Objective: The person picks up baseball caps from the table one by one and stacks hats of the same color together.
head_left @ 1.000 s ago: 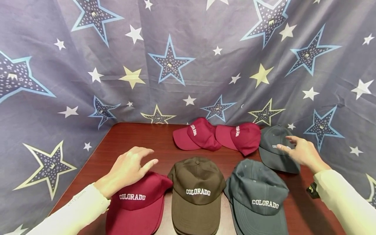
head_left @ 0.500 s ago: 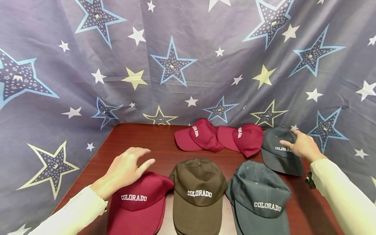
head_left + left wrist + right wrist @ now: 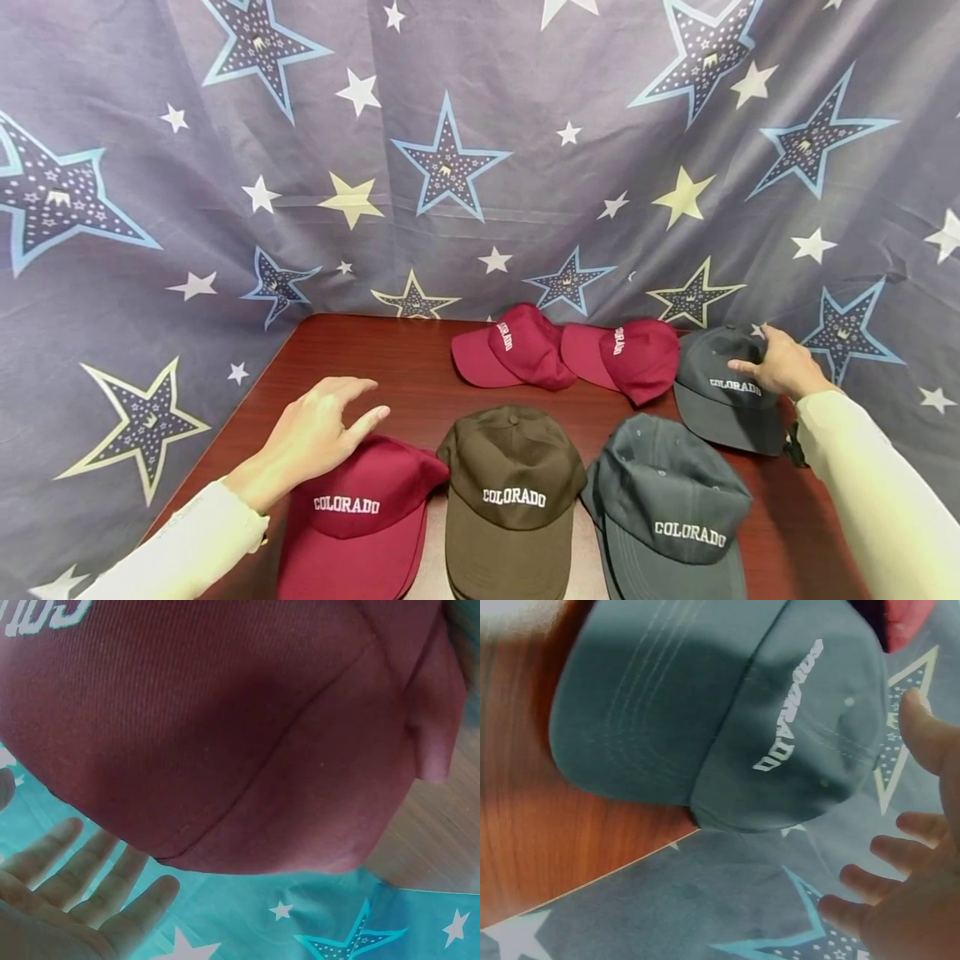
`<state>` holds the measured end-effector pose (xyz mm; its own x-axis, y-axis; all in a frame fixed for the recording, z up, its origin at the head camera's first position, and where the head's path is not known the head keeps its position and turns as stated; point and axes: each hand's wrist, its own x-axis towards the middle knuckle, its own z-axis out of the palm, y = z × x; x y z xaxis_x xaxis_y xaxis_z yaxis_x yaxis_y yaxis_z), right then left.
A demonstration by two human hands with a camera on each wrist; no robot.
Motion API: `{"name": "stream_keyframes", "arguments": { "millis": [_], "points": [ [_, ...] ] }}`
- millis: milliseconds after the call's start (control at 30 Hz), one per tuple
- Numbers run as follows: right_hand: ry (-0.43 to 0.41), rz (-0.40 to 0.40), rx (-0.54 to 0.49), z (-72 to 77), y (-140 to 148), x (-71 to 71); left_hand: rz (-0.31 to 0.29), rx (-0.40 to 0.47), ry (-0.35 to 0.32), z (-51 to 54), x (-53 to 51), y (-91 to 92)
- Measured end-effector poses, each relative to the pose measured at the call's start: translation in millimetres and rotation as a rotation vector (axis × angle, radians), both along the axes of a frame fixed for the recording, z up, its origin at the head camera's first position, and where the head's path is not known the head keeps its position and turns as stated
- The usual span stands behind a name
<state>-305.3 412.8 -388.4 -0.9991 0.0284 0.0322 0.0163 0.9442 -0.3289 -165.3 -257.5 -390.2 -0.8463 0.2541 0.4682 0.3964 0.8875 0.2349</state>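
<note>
- The far grey cap (image 3: 712,404) lies at the back right of the tabletop (image 3: 360,358), brim toward the person. The right hand (image 3: 783,362) is just beside its crown, grip wide and holding nothing; taking only the loose top cloth could dent the crown or let it slip.
- The right red cap (image 3: 633,358) lies hard by that crown, touching or nearly so; a sideways drag could turn it, and nudge the left red cap (image 3: 517,346) too.
- The near grey cap (image 3: 671,492) is close in front of the far brim; a low pull could knock its crown askew.
- The curtain (image 3: 750,217) hangs close behind, so fingers curling round the back might catch its cloth.
- The left hand (image 3: 311,429), grip also wide, is over the front red cap (image 3: 352,525); whether it touches I cannot tell. A dropped wrist could crush that crown or shove it into the brown cap (image 3: 512,517).
</note>
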Motion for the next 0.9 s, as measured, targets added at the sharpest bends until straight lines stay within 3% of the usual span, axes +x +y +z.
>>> {"name": "stream_keyframes", "arguments": {
  "millis": [267, 567, 700, 900],
  "points": [
    [0.017, 0.045, 0.008, -11.9, 4.7, -8.3, 0.005, 0.012, -0.002, -2.3, 0.4, -4.1],
    [-0.104, 0.029, -0.019, -21.4, 7.4, -15.2, 0.007, 0.022, -0.018, -2.5, 1.7, -4.4],
    [-0.052, 0.056, 0.007, -28.6, 5.1, -18.4, 0.01, 0.024, -0.014, -3.3, 2.0, -4.7],
    [0.049, 0.007, 0.063, -31.1, 2.6, -19.8, 0.014, 0.023, -0.017, -2.5, 2.0, -4.9]
  ]
}}
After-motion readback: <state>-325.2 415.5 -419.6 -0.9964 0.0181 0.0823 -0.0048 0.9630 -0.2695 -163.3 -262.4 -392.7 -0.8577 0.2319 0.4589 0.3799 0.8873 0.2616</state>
